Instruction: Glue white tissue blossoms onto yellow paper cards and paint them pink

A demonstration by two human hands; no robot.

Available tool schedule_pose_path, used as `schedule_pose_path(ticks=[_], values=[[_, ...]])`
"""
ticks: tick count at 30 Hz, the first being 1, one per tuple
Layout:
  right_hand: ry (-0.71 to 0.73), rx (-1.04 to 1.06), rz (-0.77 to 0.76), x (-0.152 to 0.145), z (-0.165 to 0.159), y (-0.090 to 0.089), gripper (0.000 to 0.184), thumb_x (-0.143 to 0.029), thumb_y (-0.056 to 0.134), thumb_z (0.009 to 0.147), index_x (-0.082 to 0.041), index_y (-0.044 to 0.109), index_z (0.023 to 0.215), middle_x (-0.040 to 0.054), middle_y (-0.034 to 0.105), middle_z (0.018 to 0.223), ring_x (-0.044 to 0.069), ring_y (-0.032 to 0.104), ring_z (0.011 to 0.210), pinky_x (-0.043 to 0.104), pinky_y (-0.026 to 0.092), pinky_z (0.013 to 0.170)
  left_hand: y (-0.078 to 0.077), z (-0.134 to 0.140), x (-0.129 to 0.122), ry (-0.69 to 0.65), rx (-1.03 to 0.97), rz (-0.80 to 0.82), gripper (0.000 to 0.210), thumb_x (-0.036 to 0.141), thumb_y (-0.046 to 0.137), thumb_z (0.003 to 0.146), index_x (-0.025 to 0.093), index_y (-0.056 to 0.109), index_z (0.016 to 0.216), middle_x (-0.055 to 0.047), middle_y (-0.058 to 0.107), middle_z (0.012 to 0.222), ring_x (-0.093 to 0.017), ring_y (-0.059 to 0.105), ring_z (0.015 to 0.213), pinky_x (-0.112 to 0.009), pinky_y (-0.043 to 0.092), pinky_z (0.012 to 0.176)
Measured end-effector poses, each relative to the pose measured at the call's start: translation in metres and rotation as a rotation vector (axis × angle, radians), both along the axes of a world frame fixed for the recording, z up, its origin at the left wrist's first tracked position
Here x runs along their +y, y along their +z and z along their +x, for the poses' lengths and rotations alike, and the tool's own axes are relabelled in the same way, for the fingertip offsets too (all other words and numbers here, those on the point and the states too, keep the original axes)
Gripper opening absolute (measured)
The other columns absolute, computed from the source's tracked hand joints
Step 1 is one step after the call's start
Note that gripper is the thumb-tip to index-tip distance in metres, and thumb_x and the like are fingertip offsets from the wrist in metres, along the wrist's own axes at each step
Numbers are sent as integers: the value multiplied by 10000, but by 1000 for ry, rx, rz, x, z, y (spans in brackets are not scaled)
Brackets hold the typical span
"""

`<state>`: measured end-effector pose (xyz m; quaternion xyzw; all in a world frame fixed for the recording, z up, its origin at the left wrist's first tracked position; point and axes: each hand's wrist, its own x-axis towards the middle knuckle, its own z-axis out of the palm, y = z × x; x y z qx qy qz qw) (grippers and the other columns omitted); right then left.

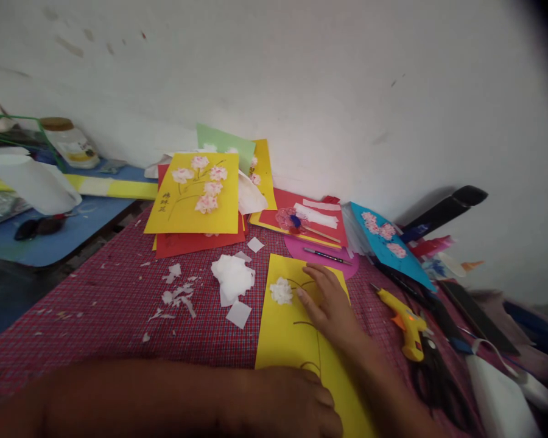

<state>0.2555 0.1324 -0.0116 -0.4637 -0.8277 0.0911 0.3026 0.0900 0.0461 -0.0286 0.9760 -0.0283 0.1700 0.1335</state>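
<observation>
A yellow sheet of card lies before me on the checked cloth, with drawn brown stems and one white paper flower near its upper left. Over the card's upper part rests my right hand, fingers spread and holding nothing, the index finger and thumb close to the flower. My left hand is low on the same card, its fingers curled together and their tips hidden; what they hold, if anything, I cannot see. Left of the card are a pile of white paper pieces, a loose white square and torn scraps.
Finished yellow flower card tops a stack by the wall. Red cards and a pen lie behind. At right are a blue flower card, a yellow glue gun and black scissors. A blue table stands left.
</observation>
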Motion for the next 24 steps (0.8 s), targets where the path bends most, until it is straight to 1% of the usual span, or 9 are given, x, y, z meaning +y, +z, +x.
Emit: schedule_pose_path(ticks=[2, 8, 12, 15, 19, 22, 24], values=[[-43, 15, 12, 3, 2, -1, 371, -382, 586, 989, -218, 582, 1322, 152, 624, 1343, 320, 567, 1271, 527, 473, 1069, 1, -2, -1, -3, -22, 31, 191, 300, 774, 809, 170, 688, 921, 3, 668, 960, -169, 561, 888, -378, 495, 806], [-123, 51, 14, 6, 1, -3, 312, -368, 594, 967, -212, 636, 1234, 138, 683, 1247, 319, 618, 1187, 516, 499, 1031, -1, -4, -5, 11, -56, 56, 138, 322, 710, 850, 193, 671, 884, 10, 636, 913, -188, 539, 868, -399, 470, 774], [-199, 109, 14, 8, 5, -5, 296, -333, 537, 971, -246, 661, 1225, 113, 709, 1211, 303, 647, 1154, 502, 513, 1019, -3, -5, -8, 27, -100, 100, 113, 300, 679, 859, 191, 648, 859, 7, 616, 888, -187, 529, 842, -394, 453, 749], [-257, 186, 17, 11, 12, -5, 318, -298, 480, 973, -265, 677, 1220, 97, 720, 1198, 288, 662, 1144, 501, 521, 1017, -2, -6, -9, 37, -115, 130, 114, 299, 659, 874, 192, 642, 840, 5, 610, 867, -186, 529, 826, -388, 443, 730], [-277, 233, -11, 13, 13, -6, 314, -262, 481, 953, -264, 685, 1192, 99, 726, 1206, 295, 669, 1144, 532, 527, 1008, -2, -4, -10, 40, -114, 136, 142, 313, 635, 888, 197, 629, 806, 6, 616, 849, -177, 520, 785, -382, 426, 698], [-269, 284, -49, 14, 11, 0, 276, -277, 518, 932, -262, 693, 1144, 102, 742, 1172, 302, 690, 1098, 534, 548, 960, -4, -3, -10, 30, -124, 127, 149, 320, 640, 878, 197, 625, 796, 7, 612, 833, -177, 513, 772, -380, 418, 672], [-264, 339, -90, 11, 15, 11, 253, -326, 538, 927, -247, 693, 1111, 96, 755, 1121, 286, 712, 1025, 488, 574, 899, -7, -2, -9, 20, -137, 126, 162, 339, 655, 868, 196, 626, 799, 8, 613, 838, -179, 512, 776, -382, 419, 669]])
